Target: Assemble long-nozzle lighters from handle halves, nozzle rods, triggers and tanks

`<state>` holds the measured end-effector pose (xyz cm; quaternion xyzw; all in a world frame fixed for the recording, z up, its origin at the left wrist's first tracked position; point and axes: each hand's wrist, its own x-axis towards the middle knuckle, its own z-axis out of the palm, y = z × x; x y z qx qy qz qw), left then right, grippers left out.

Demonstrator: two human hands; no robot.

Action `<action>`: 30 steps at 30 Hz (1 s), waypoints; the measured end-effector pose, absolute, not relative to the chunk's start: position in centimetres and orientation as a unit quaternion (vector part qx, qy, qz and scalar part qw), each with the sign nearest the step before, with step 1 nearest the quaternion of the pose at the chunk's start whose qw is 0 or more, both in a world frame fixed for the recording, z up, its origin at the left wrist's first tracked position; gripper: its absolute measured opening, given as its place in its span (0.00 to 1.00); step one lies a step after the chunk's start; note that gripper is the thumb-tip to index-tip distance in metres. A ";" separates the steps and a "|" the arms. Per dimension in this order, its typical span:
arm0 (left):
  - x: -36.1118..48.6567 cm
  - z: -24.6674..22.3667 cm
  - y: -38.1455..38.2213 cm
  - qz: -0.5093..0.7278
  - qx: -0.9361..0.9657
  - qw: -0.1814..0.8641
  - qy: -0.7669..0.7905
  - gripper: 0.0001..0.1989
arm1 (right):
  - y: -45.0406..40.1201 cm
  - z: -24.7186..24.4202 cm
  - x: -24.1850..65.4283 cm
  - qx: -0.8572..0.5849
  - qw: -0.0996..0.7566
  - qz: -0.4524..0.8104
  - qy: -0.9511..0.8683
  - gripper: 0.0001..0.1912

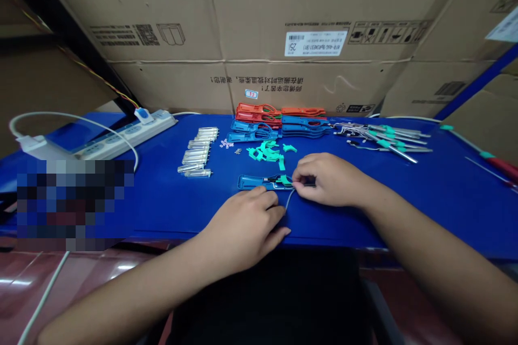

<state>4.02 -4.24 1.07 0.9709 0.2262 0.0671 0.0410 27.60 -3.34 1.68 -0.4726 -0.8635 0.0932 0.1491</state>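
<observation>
Forearms (pixel 162 275) are framing the blue shell (pixel 246 183) on the table (pixel 429 199), left hand (pixel 246 223) curling loosely at its near edge, grip hidden, right hand (pixel 327 180) pinching seemingly the wire (pixel 288 199) over its right part, apparently seating it, the next move calling for steady tucking.

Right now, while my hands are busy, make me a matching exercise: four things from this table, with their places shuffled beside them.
Things:
1. blue casing
2. green pieces
3. clear tubes
4. power strip

Places:
A. scattered just beyond the blue casing
B. leftmost of these four
C. by the fingers of the left hand and right hand
D. lined up between the power strip and the green pieces

Pairs: 1-C, 2-A, 3-D, 4-B
</observation>
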 end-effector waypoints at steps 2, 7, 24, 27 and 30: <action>4.0 0.8 -4.6 0.069 0.971 0.039 0.227 0.16 | -3.3 1.6 27.6 -0.470 0.149 0.098 -0.865 0.06; 3.6 1.1 -3.4 0.079 0.969 0.108 0.206 0.16 | -3.0 1.4 27.7 -0.463 0.155 0.112 -0.866 0.07; 1.4 -1.4 -1.7 0.060 0.945 0.085 0.309 0.31 | -2.8 1.2 28.2 -0.442 0.184 0.151 -0.865 0.07; 1.4 -1.2 -1.7 0.064 0.945 0.086 0.309 0.31 | -2.8 1.0 28.1 -0.439 0.184 0.150 -0.867 0.07; 1.4 -1.1 -1.8 0.072 0.944 0.093 0.308 0.30 | -3.0 1.0 27.7 -0.437 0.176 0.129 -0.873 0.08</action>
